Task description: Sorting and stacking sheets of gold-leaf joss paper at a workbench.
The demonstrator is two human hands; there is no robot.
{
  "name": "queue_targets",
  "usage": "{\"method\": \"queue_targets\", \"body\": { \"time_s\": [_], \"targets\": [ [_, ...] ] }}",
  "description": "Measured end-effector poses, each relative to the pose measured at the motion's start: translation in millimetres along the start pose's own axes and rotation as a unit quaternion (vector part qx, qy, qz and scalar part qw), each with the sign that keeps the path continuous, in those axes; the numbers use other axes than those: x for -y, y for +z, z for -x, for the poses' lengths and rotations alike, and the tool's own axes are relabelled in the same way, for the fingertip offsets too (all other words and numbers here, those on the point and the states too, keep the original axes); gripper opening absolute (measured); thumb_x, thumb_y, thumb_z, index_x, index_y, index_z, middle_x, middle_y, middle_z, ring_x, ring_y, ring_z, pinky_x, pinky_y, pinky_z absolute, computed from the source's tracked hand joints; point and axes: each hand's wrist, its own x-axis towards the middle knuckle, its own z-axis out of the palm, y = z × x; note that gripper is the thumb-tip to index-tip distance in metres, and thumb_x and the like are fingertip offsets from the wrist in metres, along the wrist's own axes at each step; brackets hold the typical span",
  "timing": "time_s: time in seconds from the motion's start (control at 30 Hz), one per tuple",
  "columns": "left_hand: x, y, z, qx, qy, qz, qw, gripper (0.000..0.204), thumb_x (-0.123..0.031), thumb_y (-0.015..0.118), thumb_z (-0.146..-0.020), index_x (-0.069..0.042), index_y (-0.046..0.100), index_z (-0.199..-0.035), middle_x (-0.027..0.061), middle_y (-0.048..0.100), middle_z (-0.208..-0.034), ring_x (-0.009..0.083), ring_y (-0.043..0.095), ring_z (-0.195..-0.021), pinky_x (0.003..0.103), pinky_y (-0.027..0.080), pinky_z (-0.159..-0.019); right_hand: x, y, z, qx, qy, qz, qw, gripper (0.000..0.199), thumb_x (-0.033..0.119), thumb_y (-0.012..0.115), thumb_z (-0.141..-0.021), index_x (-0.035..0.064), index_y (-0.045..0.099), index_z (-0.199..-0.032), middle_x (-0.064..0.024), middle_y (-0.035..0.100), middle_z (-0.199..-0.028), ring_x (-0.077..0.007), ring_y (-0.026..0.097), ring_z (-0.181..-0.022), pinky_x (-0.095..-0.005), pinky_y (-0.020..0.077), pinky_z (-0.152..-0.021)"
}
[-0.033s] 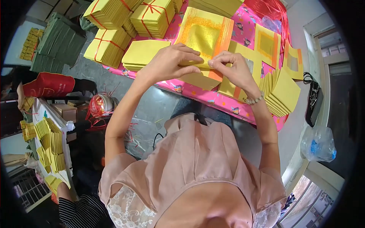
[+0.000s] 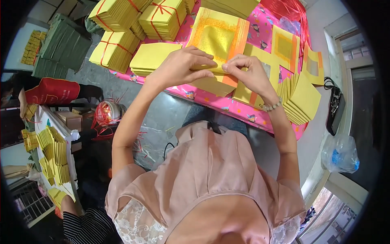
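Observation:
A yellow paper sheet [image 2: 218, 40] with a gold foil square and an orange strip lies before me, its near edge turned up in a fold. My left hand [image 2: 185, 65] is closed over that folded edge, fingers above and thumb below. At the orange strip, my right hand [image 2: 248, 74] pinches the same edge between thumb and fingertips. More yellow sheets lie beneath and beside it. To the left of the sheet is a flat pile of folded yellow paper [image 2: 154, 57]; a fanned stack of yellow paper [image 2: 302, 99] rests beyond my right wrist.
Bundles of yellow paper [image 2: 162, 18] tied with red string stand at the back left of the pink patterned table [image 2: 227, 106]. Red plastic strands [image 2: 290, 10] lie at the back right. A co-worker's red garment [image 2: 53, 90] and another table with yellow stacks [image 2: 55, 150] show at left.

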Motion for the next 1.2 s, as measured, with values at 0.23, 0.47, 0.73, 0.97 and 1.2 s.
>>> {"method": "queue_targets", "body": {
  "time_s": [0.23, 0.47, 0.73, 0.97, 1.2],
  "targets": [
    [-7.6, -5.1, -10.0, 0.016, 0.012, -0.030, 0.999, 0.040, -0.031, 0.070, -0.079, -0.008, 0.065, -0.111, 0.0099, 0.065, -0.111, 0.0298, 0.060, -0.096, 0.040, 0.049, -0.082, -0.6, 1.9, 0.3, -0.014, -0.013, 0.000, 1.000, 0.017, 0.014, 0.066, -0.087, -0.0025, 0.070, -0.087, -0.0042, 0.064, -0.083, -0.0076, 0.056, -0.076, -0.0234, 0.0440, -0.069],
    [-3.1, -4.4, -22.8, 0.035, 0.035, -0.169, 0.984, 0.056, -0.009, 0.069, -0.068, -0.006, 0.056, -0.123, 0.0105, 0.058, -0.125, 0.0292, 0.056, -0.104, 0.040, 0.046, -0.088, 12.4, 3.8, 7.8, -0.082, -0.106, 0.016, 0.991, 0.011, 0.010, 0.066, -0.086, -0.0001, 0.070, -0.085, -0.0073, 0.065, -0.087, -0.0122, 0.060, -0.080, -0.0249, 0.0469, -0.073],
    [-23.6, -13.2, -29.9, -0.013, 0.086, -0.236, 0.968, 0.041, -0.010, 0.053, -0.080, 0.000, 0.052, -0.119, 0.0136, 0.060, -0.118, 0.0269, 0.059, -0.107, 0.037, 0.043, -0.090, 21.9, -18.3, 11.2, -0.048, -0.256, 0.105, 0.960, 0.033, 0.018, 0.074, -0.077, 0.0057, 0.066, -0.107, -0.0117, 0.063, -0.111, -0.0276, 0.057, -0.110, -0.0386, 0.0415, -0.097],
    [-53.7, -12.7, -21.5, 0.120, -0.019, -0.163, 0.979, 0.048, -0.002, 0.054, -0.076, 0.000, 0.052, -0.124, 0.0168, 0.060, -0.120, 0.0286, 0.058, -0.110, 0.039, 0.044, -0.093, -19.0, -22.5, 15.0, -0.043, -0.265, 0.256, 0.929, 0.046, 0.008, 0.069, -0.070, 0.0081, 0.063, -0.115, -0.0114, 0.063, -0.114, -0.0311, 0.054, -0.117, -0.0465, 0.0352, -0.106],
    [-41.0, -60.3, -35.1, 0.283, -0.074, 0.001, 0.956, 0.052, -0.021, 0.067, -0.081, -0.005, 0.051, -0.127, 0.0179, 0.062, -0.113, 0.0354, 0.060, -0.101, 0.044, 0.046, -0.087, -29.8, -24.6, 11.0, -0.037, -0.264, 0.200, 0.943, 0.049, -0.006, 0.065, -0.062, 0.0070, 0.066, -0.110, -0.0099, 0.065, -0.111, -0.0289, 0.057, -0.113, -0.0450, 0.0385, -0.102]
  ]
}}
